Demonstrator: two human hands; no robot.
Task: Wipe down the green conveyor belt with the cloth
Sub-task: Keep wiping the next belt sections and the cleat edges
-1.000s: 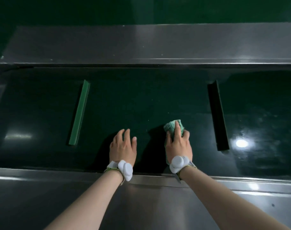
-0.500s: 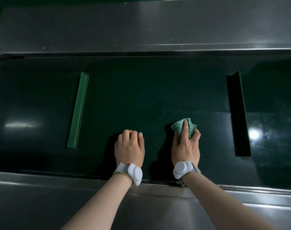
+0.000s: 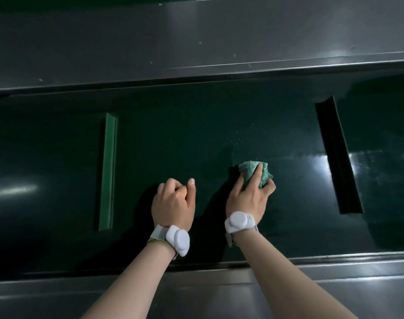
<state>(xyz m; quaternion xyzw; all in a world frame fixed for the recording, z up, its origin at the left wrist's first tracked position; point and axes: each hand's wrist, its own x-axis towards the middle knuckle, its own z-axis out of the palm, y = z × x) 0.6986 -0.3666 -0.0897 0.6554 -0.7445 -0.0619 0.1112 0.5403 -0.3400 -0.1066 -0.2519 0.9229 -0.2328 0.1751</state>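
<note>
Now I'm mid-wipe on the green conveyor belt (image 3: pixel 196 139), and I'd do best to keep the cloth (image 3: pixel 253 172) flat and pressed down, working in overlapping passes toward the pale specks just beyond it and on to the dark cleat (image 3: pixel 336 155) at my right. My right hand (image 3: pixel 249 199) clutches the bunched green cloth, forefinger laid over its top, thumb and the other fingers wrapped round its sides, pressing it onto the belt. My left hand (image 3: pixel 174 201) rests beside it on the belt, fingers curled under, holding nothing.
</note>
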